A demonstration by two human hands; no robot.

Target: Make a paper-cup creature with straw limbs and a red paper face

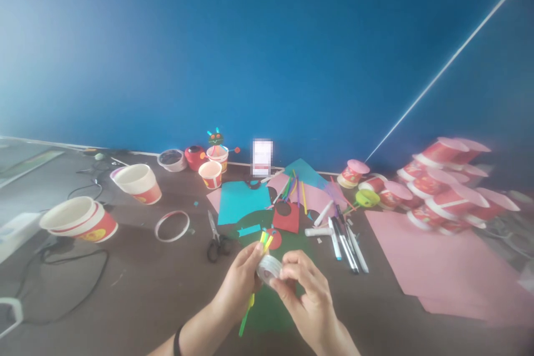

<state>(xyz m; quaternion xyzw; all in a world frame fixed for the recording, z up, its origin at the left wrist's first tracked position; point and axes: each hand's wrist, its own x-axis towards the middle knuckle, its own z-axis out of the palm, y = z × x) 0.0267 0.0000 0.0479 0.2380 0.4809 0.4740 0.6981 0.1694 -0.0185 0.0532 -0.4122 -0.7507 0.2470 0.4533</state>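
My left hand (244, 278) is closed round a bundle of yellow and green strips (266, 241), whose lower ends stick out below the fingers, and it also touches the left side of a roll of clear tape (269, 269). The fingertips of my right hand (306, 289) pinch the right edge of that roll. Green paper (273, 308) lies under the hands. Just beyond them are a red paper circle (274, 239) and a blue strip (249, 230).
Black scissors (216, 242) lie left of the hands, markers (345, 245) to the right. Paper cups (79, 219) and a cable (98, 283) are at the left. Stacked cups (442, 189) and pink sheets (450, 267) occupy the right. A blue wall (267, 55) stands behind.
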